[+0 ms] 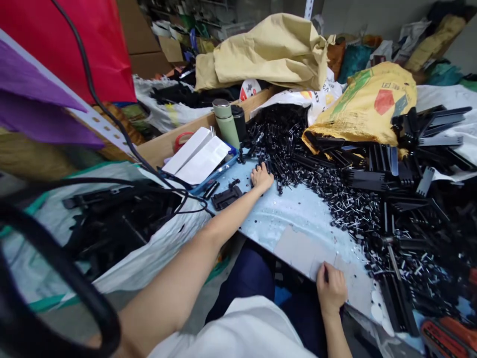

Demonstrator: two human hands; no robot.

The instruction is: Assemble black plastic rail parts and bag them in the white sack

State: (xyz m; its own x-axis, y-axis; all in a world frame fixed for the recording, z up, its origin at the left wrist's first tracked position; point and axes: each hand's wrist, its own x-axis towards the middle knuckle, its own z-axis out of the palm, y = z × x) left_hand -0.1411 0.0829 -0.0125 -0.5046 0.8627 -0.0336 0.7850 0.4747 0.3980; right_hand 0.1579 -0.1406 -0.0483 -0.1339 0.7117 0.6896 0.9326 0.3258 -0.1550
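Here's the left hand (262, 178), fingers half-bent at the black plastic parts (286, 166), hold unclear, the right hand (333, 289) curled around a small dark piece (326, 274): probably light, stiff, best pinched by the sides.

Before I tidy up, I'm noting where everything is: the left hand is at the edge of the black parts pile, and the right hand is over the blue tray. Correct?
Not quite: the head view shows the right hand at the grey cardboard, not over the blue tray. The left hand is at the edge of the black parts pile.
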